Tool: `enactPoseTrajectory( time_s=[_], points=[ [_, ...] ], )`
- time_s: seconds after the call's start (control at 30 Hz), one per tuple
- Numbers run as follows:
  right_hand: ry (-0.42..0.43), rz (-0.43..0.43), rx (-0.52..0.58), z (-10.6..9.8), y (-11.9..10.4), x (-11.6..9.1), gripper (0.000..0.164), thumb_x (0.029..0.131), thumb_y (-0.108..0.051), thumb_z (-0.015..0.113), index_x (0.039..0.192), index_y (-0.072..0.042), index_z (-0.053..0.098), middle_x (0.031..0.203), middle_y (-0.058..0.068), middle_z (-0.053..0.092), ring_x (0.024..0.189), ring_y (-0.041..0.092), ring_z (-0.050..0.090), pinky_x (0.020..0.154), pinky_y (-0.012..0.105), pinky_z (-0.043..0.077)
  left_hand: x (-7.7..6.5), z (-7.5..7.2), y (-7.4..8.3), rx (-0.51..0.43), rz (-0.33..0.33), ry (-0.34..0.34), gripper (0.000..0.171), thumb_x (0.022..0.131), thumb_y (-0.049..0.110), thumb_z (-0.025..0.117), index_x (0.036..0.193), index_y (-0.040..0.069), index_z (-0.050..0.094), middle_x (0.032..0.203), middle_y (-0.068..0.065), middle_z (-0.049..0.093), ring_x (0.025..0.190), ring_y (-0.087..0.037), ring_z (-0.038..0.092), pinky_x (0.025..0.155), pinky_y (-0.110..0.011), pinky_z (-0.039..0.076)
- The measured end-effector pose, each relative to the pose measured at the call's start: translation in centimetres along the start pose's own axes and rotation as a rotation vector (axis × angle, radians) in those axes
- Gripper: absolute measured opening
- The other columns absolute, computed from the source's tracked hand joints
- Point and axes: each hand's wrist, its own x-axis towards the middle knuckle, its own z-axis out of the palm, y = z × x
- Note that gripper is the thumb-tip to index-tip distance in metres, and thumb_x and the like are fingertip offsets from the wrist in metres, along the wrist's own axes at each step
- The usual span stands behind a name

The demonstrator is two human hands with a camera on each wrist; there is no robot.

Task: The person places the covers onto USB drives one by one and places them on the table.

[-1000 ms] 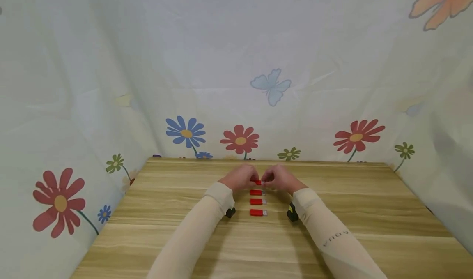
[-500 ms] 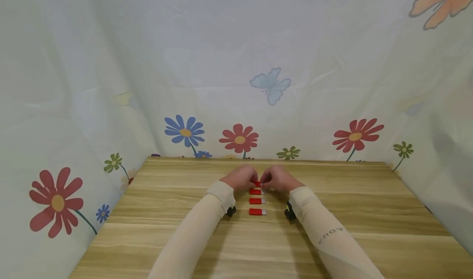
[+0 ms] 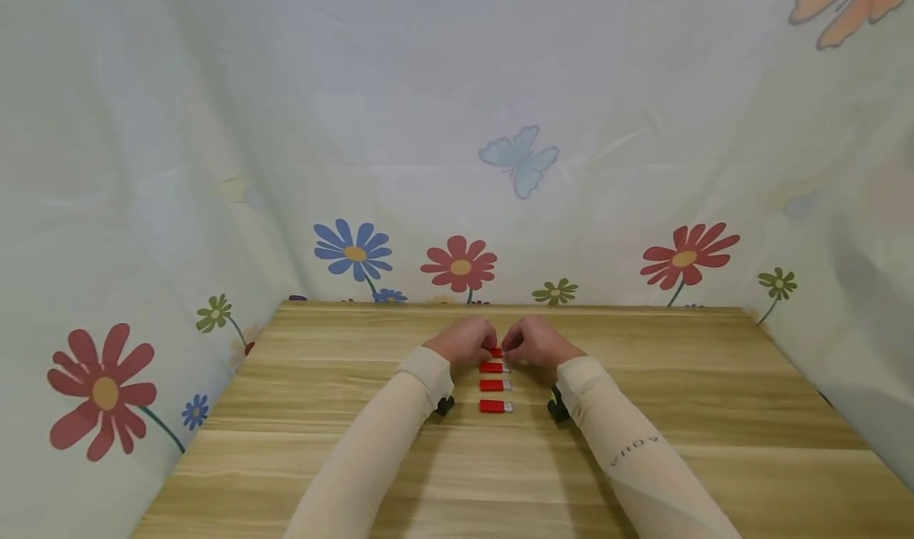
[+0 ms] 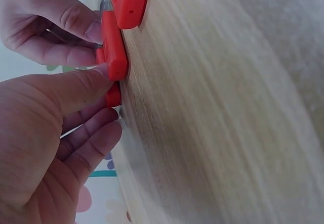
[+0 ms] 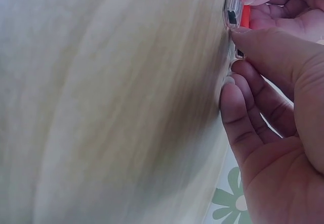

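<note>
Red USB flash drives with clear caps lie in a column on the wooden table, clear ends to the right. My left hand (image 3: 462, 342) pinches the red end of the farthest USB flash drive (image 3: 496, 352). At its clear end, my right hand (image 3: 539, 343) holds it between thumb and fingers, which cover much of it. Nearer to me are a second flash drive (image 3: 490, 367), a third flash drive (image 3: 493, 385) and the nearest flash drive (image 3: 493, 406). In the left wrist view, the second flash drive (image 4: 114, 44) partly hides the farthest one.
The wooden table (image 3: 643, 412) stretches to both sides of the column. Behind it hangs a pale curtain (image 3: 400, 142) printed with flowers and butterflies. A dark wrist camera (image 3: 559, 406) sits under the right sleeve.
Both hands have drawn the farthest flash drive slightly towards me, closer to the second one. The other flash drives keep their places while the head view shifts a little.
</note>
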Motion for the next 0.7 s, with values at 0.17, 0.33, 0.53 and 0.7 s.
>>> enactPoseTrajectory(
  time_s=[0.17,0.33,0.53,0.7],
  points=[
    [0.002,0.011,0.006,0.0,-0.3,-0.3,0.005,0.086,-0.009,0.081,0.091,-0.009,0.078,0.086,0.002,0.074,0.076,0.016,0.061,0.071,0.029,0.054,-0.5,-0.5,0.5,0.006,-0.01,-0.013,0.004,0.092,0.018,0.077,0.095,0.015,0.078,0.082,0.008,0.068,0.074,-0.01,0.059,0.073,-0.021,0.052],
    [0.011,0.0,0.003,0.0,-0.2,-0.3,0.005,0.086,-0.009,0.081,0.09,-0.009,0.078,0.086,0.002,0.074,0.076,0.015,0.062,0.07,0.028,0.054,-0.7,-1.0,0.6,0.001,-0.034,-0.022,0.009,0.091,0.018,0.078,0.1,0.014,0.077,0.087,0.006,0.069,0.079,-0.011,0.06,0.078,-0.023,0.054],
    [0.009,0.002,0.019,0.2,0.0,-0.2,0.008,0.086,-0.012,0.082,0.092,-0.008,0.079,0.087,0.002,0.075,0.078,0.015,0.063,0.072,0.03,0.056,-0.6,-0.1,-0.4,-0.063,-0.084,-0.03,0.009,0.094,0.022,0.076,0.102,0.018,0.075,0.087,0.008,0.068,0.08,-0.011,0.06,0.078,-0.024,0.054],
    [0.035,0.049,0.072,0.0,0.5,-0.6,0.011,0.09,-0.017,0.079,0.096,-0.009,0.078,0.093,0.003,0.075,0.084,0.016,0.063,0.077,0.033,0.056,-1.5,-0.3,-1.7,-0.117,-0.111,0.009,0.014,0.099,0.028,0.069,0.109,0.019,0.072,0.097,0.008,0.069,0.086,-0.01,0.062,0.085,-0.027,0.056]
  ],
)
